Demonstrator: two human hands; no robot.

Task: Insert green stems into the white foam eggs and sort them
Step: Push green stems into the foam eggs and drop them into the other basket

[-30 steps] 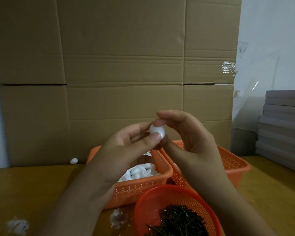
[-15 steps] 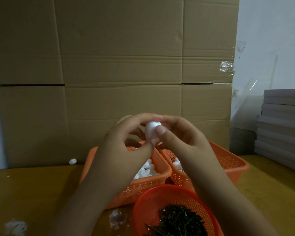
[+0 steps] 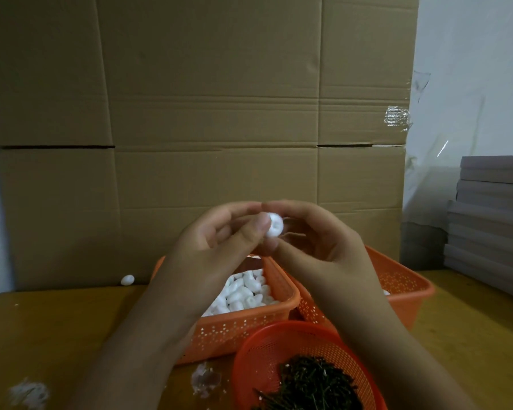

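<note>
Mid-frame, just above centre: one white foam egg (image 3: pixel 274 228) pinched between both hands, raised over the baskets. Left hand (image 3: pixel 219 241) grips it with thumb and fingertips curled round; right hand (image 3: pixel 317 241) pinches from the other side, fingers curled. No stem visible at the egg; whether one is going in or already seated, cannot tell, as the fingers cover it. Lower centre, left rectangular orange basket (image 3: pixel 249 329) holds a good heap of plain eggs (image 3: pixel 243 291), so much of the stock looks undone. Right rectangular basket (image 3: pixel 409 294), largely behind the right forearm, shows only a sliver of white; contents unclear, likely the finished lot. Bottom centre, round orange basket (image 3: pixel 267 350) well stocked with dark green stems (image 3: pixel 311 386). One stray egg (image 3: pixel 127 280) on the bench (image 3: pixel 57 335) at left, against the cardboard. Judgement: task under way, plenty left.
</note>
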